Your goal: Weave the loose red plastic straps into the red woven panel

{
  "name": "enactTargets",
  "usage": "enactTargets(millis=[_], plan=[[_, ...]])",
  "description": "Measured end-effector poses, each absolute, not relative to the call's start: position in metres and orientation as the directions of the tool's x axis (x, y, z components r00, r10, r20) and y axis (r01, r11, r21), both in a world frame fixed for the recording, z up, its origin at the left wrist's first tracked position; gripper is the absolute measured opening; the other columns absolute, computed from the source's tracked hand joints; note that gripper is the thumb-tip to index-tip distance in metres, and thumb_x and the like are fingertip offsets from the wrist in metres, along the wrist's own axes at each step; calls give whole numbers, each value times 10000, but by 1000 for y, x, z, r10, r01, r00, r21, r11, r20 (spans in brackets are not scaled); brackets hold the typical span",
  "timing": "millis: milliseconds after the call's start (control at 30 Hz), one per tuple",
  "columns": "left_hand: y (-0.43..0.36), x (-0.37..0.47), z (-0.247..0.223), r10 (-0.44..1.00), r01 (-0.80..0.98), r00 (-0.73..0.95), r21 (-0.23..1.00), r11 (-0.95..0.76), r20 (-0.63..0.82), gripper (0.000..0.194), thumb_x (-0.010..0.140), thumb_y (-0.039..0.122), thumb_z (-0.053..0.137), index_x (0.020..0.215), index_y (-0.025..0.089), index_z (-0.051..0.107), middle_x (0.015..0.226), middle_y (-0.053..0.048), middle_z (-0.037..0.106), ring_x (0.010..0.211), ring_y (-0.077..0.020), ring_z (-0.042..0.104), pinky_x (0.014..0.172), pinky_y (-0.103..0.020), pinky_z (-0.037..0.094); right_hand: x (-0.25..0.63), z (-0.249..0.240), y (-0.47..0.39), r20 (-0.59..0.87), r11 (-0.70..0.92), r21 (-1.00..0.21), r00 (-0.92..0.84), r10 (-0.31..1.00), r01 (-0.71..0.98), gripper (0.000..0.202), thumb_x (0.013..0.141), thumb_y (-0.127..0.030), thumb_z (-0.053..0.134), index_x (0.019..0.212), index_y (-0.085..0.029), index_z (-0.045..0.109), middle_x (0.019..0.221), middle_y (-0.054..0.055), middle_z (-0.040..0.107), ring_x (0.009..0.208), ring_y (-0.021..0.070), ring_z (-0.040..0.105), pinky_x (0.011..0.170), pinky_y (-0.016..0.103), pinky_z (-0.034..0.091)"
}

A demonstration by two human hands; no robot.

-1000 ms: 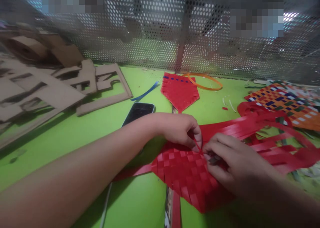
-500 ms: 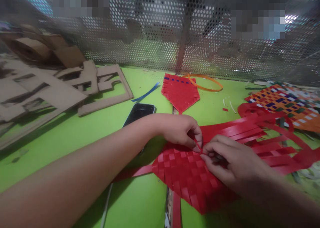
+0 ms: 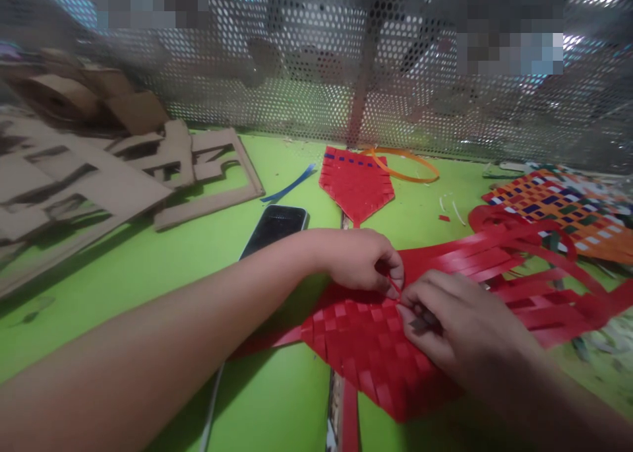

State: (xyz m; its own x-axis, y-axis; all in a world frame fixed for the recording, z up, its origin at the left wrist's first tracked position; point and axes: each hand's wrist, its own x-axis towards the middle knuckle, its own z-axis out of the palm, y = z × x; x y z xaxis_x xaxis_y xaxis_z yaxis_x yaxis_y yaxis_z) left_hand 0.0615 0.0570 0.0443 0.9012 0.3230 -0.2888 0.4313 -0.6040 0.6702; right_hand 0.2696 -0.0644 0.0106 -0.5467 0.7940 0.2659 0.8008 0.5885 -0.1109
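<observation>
A red woven piece [image 3: 376, 353] made of flat plastic strips lies on the green table, with loose strip ends [image 3: 475, 257] spreading right. My left hand [image 3: 363, 257] is closed over its upper edge, pinching a narrow red strip [image 3: 394, 288] between thumb and fingers. Close beside it, my right hand [image 3: 455, 317] pinches at the same strip with thumb and forefinger. A small dark pointed object [image 3: 424, 323] shows under the curled fingers of that hand; its kind is unclear. My hands hide part of the weave.
A phone [image 3: 274, 227] lies beyond my left forearm, and a white cable [image 3: 212, 406] runs nearer me. Cut cardboard [image 3: 212, 208] is piled left. A finished-looking red woven piece [image 3: 356, 185], an orange band [image 3: 410, 165] and a multicoloured weave [image 3: 558, 204] lie before a perforated metal screen [image 3: 306, 96].
Both hands have shifted very slightly right and down, still pinching the strip. The dark pointed object in my right hand shows more plainly now.
</observation>
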Motion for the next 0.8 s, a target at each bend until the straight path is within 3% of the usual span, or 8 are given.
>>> enactTargets(millis=[367,567,800], plan=[[58,63,43,320,421,906,657,-626,-276,102,958,197,707,1014,218,790,968,-5,744,779,-146,594,742,-247,452,268,15,-63,199,616,-93,-591,782,783,130,998,-215,537,934,-214,650,825,43,650,676,203,573,628,317,416],[58,63,42,313,417,909,631,-654,-276,127,959,216,699,1044,220,794,981,-17,748,809,-155,608,768,-245,459,263,15,-65,237,636,-23,-614,753,771,202,1006,-190,486,905,-192,661,799,55,642,668,216,551,622,351,409],[59,61,42,310,418,908,670,-614,-282,161,995,264,686,1091,215,805,973,-16,734,833,-157,611,761,-241,444,277,26,-58,120,525,-311,-515,849,792,151,1037,-267,568,940,-220,674,868,39,670,731,189,616,649,307,475]])
